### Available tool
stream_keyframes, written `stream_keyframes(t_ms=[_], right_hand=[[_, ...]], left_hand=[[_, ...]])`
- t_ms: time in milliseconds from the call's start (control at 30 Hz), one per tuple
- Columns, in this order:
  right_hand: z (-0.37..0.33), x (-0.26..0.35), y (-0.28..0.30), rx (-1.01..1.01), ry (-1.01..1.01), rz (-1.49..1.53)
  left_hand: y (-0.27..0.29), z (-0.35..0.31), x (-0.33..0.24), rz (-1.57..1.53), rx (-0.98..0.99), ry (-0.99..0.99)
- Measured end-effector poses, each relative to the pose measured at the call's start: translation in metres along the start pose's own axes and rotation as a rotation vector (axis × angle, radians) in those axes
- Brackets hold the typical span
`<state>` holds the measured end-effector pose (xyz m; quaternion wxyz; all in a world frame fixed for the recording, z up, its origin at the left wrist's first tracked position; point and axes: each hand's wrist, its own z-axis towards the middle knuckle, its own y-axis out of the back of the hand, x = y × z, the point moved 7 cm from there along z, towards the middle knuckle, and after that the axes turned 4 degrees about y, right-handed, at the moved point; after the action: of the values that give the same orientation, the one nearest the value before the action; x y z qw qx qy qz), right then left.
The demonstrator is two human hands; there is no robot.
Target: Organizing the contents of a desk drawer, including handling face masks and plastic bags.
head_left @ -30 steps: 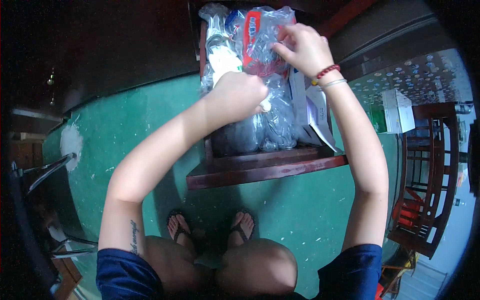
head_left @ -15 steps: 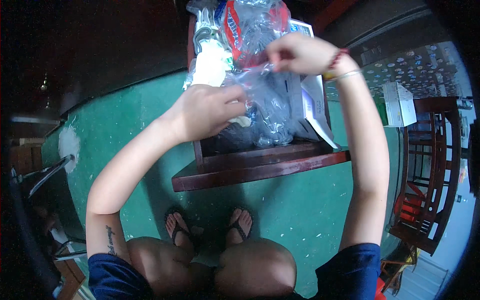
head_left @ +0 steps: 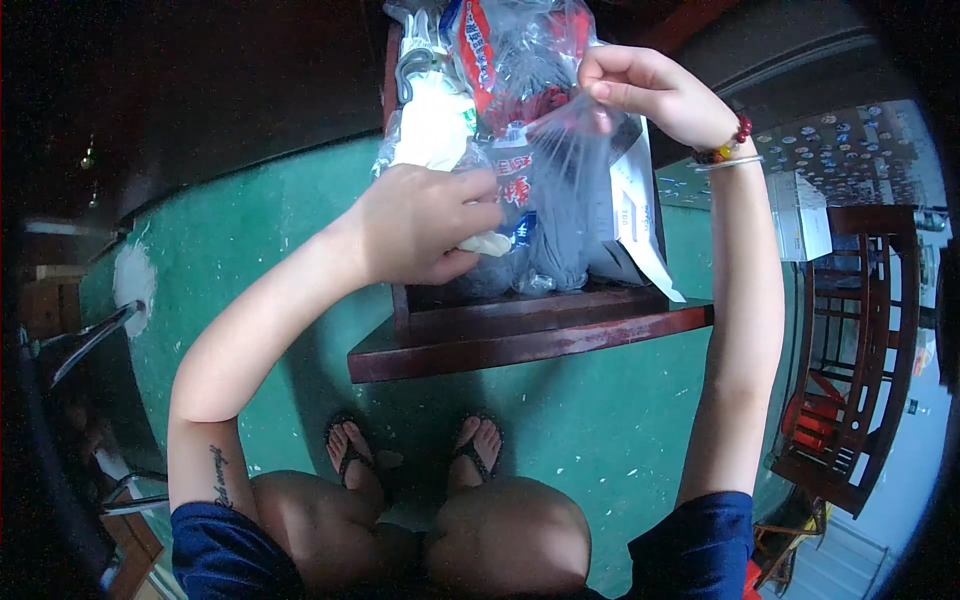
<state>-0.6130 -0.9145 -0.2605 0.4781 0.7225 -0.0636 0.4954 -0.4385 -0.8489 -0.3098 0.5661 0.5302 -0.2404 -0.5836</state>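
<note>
Past an open dark-red wooden drawer front [head_left: 540, 340], my right hand [head_left: 665, 95] is raised, pinching the edge of a clear plastic bag [head_left: 568, 185] between thumb and fingers. The film is stretched down from that hand, with dark grey contents showing through it. Over the drawer's left side, my left hand [head_left: 425, 222] is closed. A small pale yellowish-white piece [head_left: 488, 243] pokes out by its fingertips; what exactly they grip is hidden. Close beyond the left hand lies a bright white bundle [head_left: 432, 125].
At the drawer's far end is another clear bag with red printing [head_left: 475, 50]. White printed paper or a box [head_left: 632, 220] stands along its right side. My feet in flip-flops [head_left: 475, 450] rest on the green floor [head_left: 600, 420]. A dark wooden chair [head_left: 850, 360] stands at right.
My right hand has moved up and to the right, drawing the clear bag's film taut. The white paper beside it shows more. My left hand has stayed nearly in place.
</note>
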Motion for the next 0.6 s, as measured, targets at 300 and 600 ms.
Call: stream_keyframes(t_ms=[300, 600], right_hand=[[-0.007, 0.021, -0.046, 0.417, -0.185, 0.291], [-0.025, 0.012, -0.037, 0.469, -0.472, 0.051]], left_hand=[[0.021, 0.009, 0.012, -0.273, -0.182, 0.091], [-0.027, 0.01, -0.012, 0.066, 0.107, -0.08]])
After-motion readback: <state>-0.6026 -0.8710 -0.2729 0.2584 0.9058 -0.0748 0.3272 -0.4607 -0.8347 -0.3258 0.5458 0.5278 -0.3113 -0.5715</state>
